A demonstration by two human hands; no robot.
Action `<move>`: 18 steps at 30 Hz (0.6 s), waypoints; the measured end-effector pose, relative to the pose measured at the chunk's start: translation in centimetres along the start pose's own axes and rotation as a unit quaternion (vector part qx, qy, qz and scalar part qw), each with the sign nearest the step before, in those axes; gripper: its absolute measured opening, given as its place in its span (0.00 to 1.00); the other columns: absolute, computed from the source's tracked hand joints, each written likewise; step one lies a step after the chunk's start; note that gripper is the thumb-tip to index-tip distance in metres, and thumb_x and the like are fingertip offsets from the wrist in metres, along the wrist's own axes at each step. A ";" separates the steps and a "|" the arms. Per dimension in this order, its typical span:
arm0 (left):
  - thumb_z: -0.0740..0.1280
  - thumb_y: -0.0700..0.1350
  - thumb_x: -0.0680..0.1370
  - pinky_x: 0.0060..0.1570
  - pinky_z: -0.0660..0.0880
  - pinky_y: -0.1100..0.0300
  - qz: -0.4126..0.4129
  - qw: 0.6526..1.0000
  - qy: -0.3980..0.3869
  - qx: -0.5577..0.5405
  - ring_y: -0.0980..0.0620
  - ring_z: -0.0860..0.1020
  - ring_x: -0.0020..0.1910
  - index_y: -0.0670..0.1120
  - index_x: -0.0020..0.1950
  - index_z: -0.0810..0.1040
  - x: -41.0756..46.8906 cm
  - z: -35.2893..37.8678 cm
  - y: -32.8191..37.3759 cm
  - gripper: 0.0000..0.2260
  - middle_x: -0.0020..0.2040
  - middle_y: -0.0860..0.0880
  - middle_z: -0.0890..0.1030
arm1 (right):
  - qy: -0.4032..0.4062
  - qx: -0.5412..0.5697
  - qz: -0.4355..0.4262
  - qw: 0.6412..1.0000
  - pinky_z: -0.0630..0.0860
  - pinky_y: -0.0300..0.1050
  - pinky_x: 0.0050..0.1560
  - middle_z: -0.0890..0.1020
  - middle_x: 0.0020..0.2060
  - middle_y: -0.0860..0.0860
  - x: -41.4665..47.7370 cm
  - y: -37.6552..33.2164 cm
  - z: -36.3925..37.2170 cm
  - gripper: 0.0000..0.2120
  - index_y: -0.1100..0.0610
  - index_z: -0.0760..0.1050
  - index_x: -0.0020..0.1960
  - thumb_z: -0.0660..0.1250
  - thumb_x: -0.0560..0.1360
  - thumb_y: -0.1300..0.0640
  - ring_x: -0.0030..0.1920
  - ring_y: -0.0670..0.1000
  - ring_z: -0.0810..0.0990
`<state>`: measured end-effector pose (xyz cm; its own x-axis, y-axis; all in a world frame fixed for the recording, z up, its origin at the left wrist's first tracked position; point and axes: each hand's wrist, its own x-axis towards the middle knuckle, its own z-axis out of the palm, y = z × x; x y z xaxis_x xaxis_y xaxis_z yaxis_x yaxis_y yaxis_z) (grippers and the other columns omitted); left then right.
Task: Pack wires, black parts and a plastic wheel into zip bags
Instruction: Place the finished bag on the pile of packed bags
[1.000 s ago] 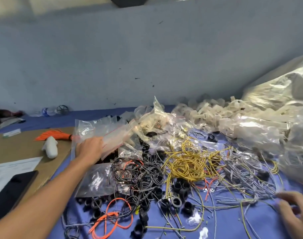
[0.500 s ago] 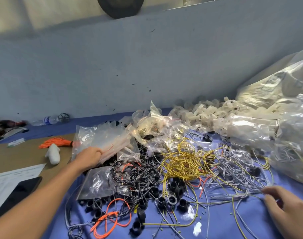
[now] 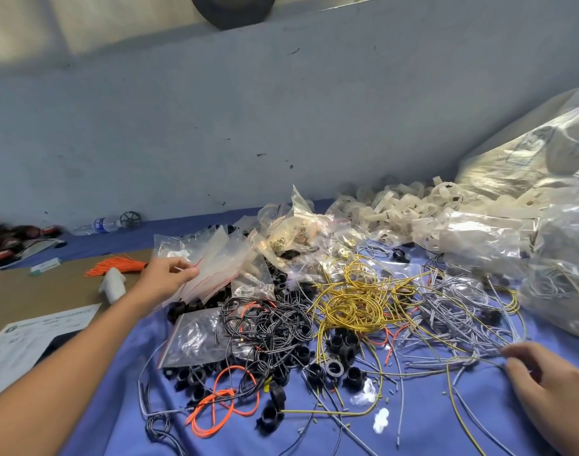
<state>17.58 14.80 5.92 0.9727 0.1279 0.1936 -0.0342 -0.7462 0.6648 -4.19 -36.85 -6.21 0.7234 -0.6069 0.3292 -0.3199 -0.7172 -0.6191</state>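
My left hand (image 3: 169,278) still pinches the bags (image 3: 215,268). My right hand (image 3: 551,390) came closer to the gray wires (image 3: 462,311); I can't tell if it grips any.

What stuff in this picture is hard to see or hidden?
All in the head view:
1. The dark round thing on the ledge is cut off by the top edge.
2. The right hand is cut off by the right edge. Whether it pinches the gray wires is unclear.
3. The paper sheet has print too small to read.
4. The big bag has crinkled plastic that blurs what is inside.
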 end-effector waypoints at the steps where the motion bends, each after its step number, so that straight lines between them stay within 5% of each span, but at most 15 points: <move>1: 0.70 0.48 0.78 0.34 0.70 0.62 -0.002 0.999 -0.015 -0.028 0.51 0.75 0.35 0.49 0.44 0.83 -0.3 0.0 0.2 0.05 0.38 0.50 0.81 | -0.001 0.003 0.004 1.000 0.79 0.53 0.44 0.82 0.36 0.43 -0.1 -0.1 0.0 0.17 0.31 0.71 0.43 0.70 0.70 0.55 0.36 0.50 0.80; 4: 0.66 0.47 0.81 0.33 0.71 0.64 -0.019 0.995 -0.047 -0.089 0.53 0.74 0.34 0.47 0.48 0.84 -2.5 0.3 1.5 0.09 0.39 0.48 0.81 | -0.005 0.022 0.008 1.000 0.79 0.55 0.46 0.82 0.38 0.45 -0.2 -0.7 -0.4 0.17 0.32 0.72 0.44 0.69 0.70 0.56 0.39 0.54 0.80; 7: 0.72 0.45 0.76 0.37 0.73 0.65 -0.019 0.988 -0.066 -0.139 0.53 0.81 0.38 0.45 0.47 0.84 -6.2 1.2 3.1 0.05 0.39 0.50 0.85 | 0.034 0.042 0.001 0.999 0.76 0.60 0.52 0.82 0.43 0.53 -0.7 -2.0 -1.3 0.15 0.40 0.75 0.46 0.69 0.72 0.61 0.45 0.60 0.79; 10: 0.78 0.46 0.70 0.38 0.74 0.67 -0.008 0.983 -0.085 -0.165 0.59 0.81 0.35 0.44 0.43 0.82 -10.7 3.0 4.7 0.08 0.37 0.52 0.84 | 0.083 0.102 -0.065 0.989 0.74 0.50 0.52 0.81 0.43 0.52 -2.7 -4.8 -2.5 0.14 0.47 0.78 0.52 0.72 0.73 0.64 0.44 0.56 0.78; 13: 0.79 0.42 0.70 0.33 0.70 0.62 0.062 0.976 -0.164 -0.131 0.58 0.73 0.28 0.46 0.37 0.78 -15.1 6.3 6.1 0.10 0.29 0.51 0.78 | -0.021 0.203 -0.244 0.948 0.74 0.37 0.46 0.81 0.45 0.45 -6.9 -10.0 -2.7 0.19 0.46 0.78 0.56 0.72 0.72 0.67 0.42 0.42 0.79; 15: 0.77 0.42 0.71 0.31 0.66 0.59 0.084 0.960 -0.224 -0.144 0.54 0.71 0.26 0.48 0.37 0.75 -17.8 8.3 6.9 0.11 0.27 0.51 0.76 | -0.142 0.218 -0.343 0.903 0.74 0.36 0.46 0.79 0.48 0.41 -9.8 -13.4 -1.9 0.17 0.44 0.76 0.63 0.67 0.77 0.58 0.44 0.41 0.79; 18: 0.74 0.45 0.71 0.30 0.66 0.59 0.123 0.949 -0.250 -0.145 0.55 0.70 0.26 0.48 0.39 0.73 -20.4 9.7 8.1 0.10 0.28 0.53 0.74 | -0.254 0.206 -0.346 0.879 0.68 0.37 0.43 0.80 0.50 0.43 -11.8 -16.2 0.3 0.16 0.41 0.68 0.68 0.59 0.81 0.49 0.44 0.44 0.76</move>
<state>-0.33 -0.15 0.38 0.9115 -0.4081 0.0507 -0.2664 -0.4920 0.8289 -7.34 -18.00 -0.28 0.8711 0.2323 0.4326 0.4776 -0.6059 -0.6362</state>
